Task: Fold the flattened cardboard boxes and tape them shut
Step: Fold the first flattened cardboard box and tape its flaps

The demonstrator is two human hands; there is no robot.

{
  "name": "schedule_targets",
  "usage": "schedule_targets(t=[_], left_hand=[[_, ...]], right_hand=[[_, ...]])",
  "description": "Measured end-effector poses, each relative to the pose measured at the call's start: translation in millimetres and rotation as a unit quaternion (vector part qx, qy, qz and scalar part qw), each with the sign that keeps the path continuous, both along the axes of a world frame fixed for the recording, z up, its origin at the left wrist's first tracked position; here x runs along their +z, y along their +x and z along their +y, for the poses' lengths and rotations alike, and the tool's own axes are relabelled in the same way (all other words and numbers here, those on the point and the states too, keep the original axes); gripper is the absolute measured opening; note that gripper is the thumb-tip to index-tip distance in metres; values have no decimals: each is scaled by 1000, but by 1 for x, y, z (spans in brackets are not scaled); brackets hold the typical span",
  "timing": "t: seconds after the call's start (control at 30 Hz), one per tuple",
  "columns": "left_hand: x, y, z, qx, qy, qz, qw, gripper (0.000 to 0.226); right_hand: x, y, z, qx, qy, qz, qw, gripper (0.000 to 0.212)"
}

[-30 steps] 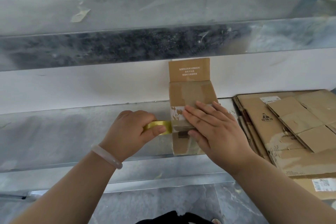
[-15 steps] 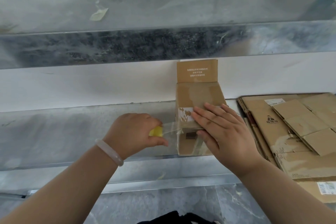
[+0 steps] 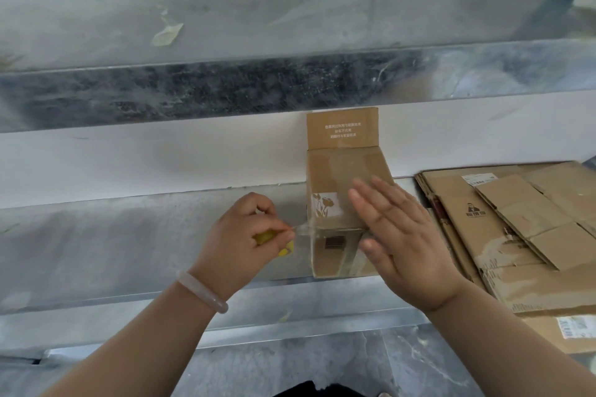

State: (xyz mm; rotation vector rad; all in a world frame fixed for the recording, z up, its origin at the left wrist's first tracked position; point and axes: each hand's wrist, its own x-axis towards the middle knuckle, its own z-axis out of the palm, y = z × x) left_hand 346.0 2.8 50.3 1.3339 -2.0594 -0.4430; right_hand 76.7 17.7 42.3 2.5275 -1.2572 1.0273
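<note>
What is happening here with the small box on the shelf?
A person is taping a small cardboard box that stands on a metal shelf. The left hand grips a yellow tape roll, and a clear tape strip runs from it to the box's left edge. The right hand is open and flat over the box. One flap stands up at the back. Flattened boxes lie to the right.

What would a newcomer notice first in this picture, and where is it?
The small brown cardboard box stands in the middle on the grey metal shelf. The left hand grips a yellow tape roll just left of it, with a clear tape strip stretched to the box, and the open right hand is spread over its top. A stack of flattened brown cardboard boxes lies at the right.
</note>
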Motion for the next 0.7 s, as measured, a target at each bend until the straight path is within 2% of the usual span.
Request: schedule_targets(t=[0.07,0.1,0.13,0.17,0.2,0.27,0.33,0.43,0.5,0.57,0.63,0.7], left_hand=[[1,-6,-1,6,-10,-3,1000,5],[1,-7,-1,7,-8,-1,1000,8],[1,-8,0,10,-2,1,1000,12],[0,-8,1,13,5,3,1000,14],[-1,-8,2,18,10,5,1000,16],[-3,-7,5,33,16,11,999,16],[-5,-7,6,45,17,24,999,12],[-7,-7,9,47,15,27,998,12],[-6,-7,11,45,19,31,998,15],[-6,-6,13,43,24,37,998,21],[-7,-7,15,45,30,39,998,21],[-7,-7,18,48,33,49,997,17]], right_hand=[[-13,-14,4,-90,60,-162,981,54],[-20,-23,6,-171,119,-249,946,53],[-29,-32,4,-248,192,-293,903,52],[-40,-40,2,-311,273,-272,869,51],[-52,-47,-1,-348,351,-202,845,50],[-74,-53,-6,-360,436,-61,823,48],[-89,-55,-10,-365,430,2,826,42],[-96,-56,-15,-389,416,-29,821,33],[-89,-56,-15,-400,433,-115,799,37],[-79,-54,-6,-399,426,-240,775,43],[-65,-48,10,-380,393,-334,768,43],[-50,-39,32,-316,363,-418,771,42]])
